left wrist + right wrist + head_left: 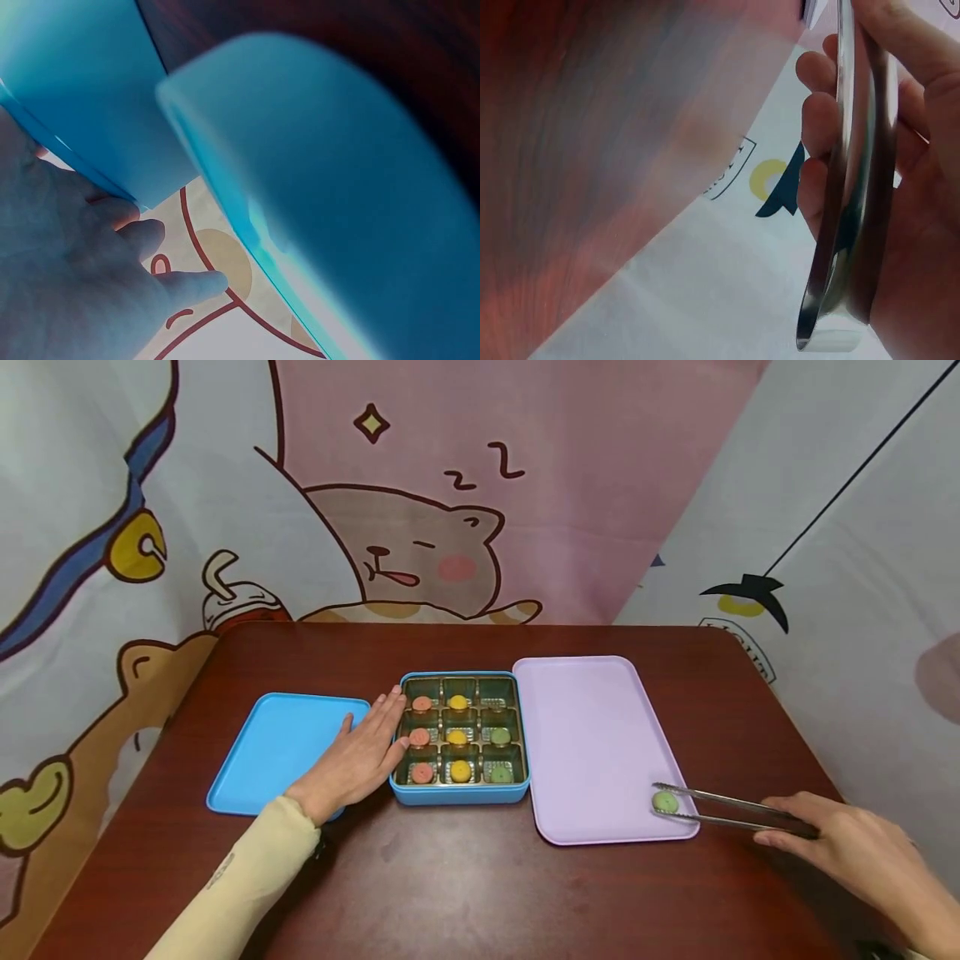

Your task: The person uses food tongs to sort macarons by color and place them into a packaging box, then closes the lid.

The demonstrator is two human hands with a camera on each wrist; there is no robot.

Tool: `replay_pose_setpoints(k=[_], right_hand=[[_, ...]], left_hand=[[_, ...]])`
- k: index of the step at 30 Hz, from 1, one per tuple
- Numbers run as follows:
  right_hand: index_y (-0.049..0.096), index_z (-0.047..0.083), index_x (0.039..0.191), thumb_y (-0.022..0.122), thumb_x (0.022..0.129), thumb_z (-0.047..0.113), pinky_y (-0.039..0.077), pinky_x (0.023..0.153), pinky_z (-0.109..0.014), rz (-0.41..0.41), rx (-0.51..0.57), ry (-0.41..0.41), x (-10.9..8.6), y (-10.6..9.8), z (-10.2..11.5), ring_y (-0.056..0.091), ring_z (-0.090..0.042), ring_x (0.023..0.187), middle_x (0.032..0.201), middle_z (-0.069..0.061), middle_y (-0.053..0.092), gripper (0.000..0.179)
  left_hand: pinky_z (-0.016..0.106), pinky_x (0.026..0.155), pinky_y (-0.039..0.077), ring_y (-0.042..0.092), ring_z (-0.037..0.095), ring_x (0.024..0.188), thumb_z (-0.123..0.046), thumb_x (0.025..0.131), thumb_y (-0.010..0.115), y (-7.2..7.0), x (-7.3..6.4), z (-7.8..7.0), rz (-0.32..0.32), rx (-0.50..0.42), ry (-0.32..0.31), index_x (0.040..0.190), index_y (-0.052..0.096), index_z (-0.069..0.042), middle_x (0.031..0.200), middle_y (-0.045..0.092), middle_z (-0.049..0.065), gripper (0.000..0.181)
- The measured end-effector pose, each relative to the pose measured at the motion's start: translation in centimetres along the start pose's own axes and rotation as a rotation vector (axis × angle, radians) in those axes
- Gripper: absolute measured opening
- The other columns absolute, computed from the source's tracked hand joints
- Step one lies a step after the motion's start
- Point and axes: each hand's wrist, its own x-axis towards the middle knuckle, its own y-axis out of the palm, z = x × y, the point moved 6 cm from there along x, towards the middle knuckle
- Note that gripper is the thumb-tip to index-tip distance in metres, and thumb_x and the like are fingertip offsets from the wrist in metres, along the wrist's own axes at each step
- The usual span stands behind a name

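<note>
In the head view a light blue box (459, 795) stands mid-table with a gold divided insert. Three orange discs (422, 772) lie in its left column, three yellow ones (461, 771) in the middle column and two green ones (501, 773) in the right column. My left hand (352, 768) rests with extended fingers along the box's left edge. My right hand (851, 843) grips metal tongs (738, 802), thumb on one side and fingers on the other. Between the tong tips, over the front right corner of the lilac tray (592, 743), sits a green disc (664, 802).
Left of the box a blue lid (281, 752) lies on the dark wooden table (480, 877), partly under the left forearm's line of view. The lilac tray stands right beside the box. A cartoon-printed cloth (600, 468) hangs behind the table.
</note>
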Motion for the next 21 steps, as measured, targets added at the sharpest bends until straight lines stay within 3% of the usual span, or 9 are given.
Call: replay_pose_setpoints(k=[7, 11, 17, 21], right_hand=[[0.077, 0.012, 0.1, 0.093, 0.065, 0.05, 0.044, 0.047, -0.041, -0.045, -0.015, -0.011, -0.01, -0.19, -0.27, 0.054, -0.017, 0.063, 0.088, -0.004, 0.07, 0.054], [0.076, 0.01, 0.101, 0.091, 0.069, 0.049, 0.046, 0.048, -0.045, -0.017, -0.019, 0.003, 0.14, -0.3, -0.5, 0.053, -0.019, 0.062, 0.087, -0.007, 0.071, 0.053], [0.077, 0.009, 0.1, 0.092, 0.068, 0.045, 0.038, 0.046, -0.036, -0.034, -0.037, -0.007, 0.06, -0.54, -0.06, 0.047, -0.016, 0.059, 0.082, -0.003, 0.069, 0.05], [0.077, 0.007, 0.099, 0.092, 0.068, 0.044, 0.041, 0.046, -0.036, -0.031, -0.045, -0.01, -0.03, -0.37, -0.02, 0.049, -0.016, 0.059, 0.083, -0.006, 0.069, 0.051]], left_hand=[[0.071, 0.119, 0.013, 0.009, 0.031, 0.159, -0.04, 0.113, 0.039, -0.09, 0.12, 0.01, -0.001, -0.004, -0.001, 0.167, 0.01, -0.006, 0.174, 0.002, 0.008, 0.07], [0.071, 0.119, 0.011, 0.009, 0.031, 0.159, -0.04, 0.113, 0.039, -0.17, 0.13, 0.23, -0.001, -0.005, -0.008, 0.167, 0.009, -0.007, 0.174, 0.002, 0.007, 0.07], [0.071, 0.119, 0.013, 0.01, 0.031, 0.159, -0.04, 0.112, 0.041, -0.06, 0.07, 0.23, -0.002, 0.004, -0.012, 0.167, 0.012, -0.006, 0.174, 0.003, 0.008, 0.07], [0.071, 0.119, 0.012, 0.01, 0.03, 0.159, -0.039, 0.113, 0.04, -0.06, 0.11, 0.08, 0.001, 0.0, -0.005, 0.167, 0.011, -0.007, 0.174, 0.003, 0.007, 0.07]])
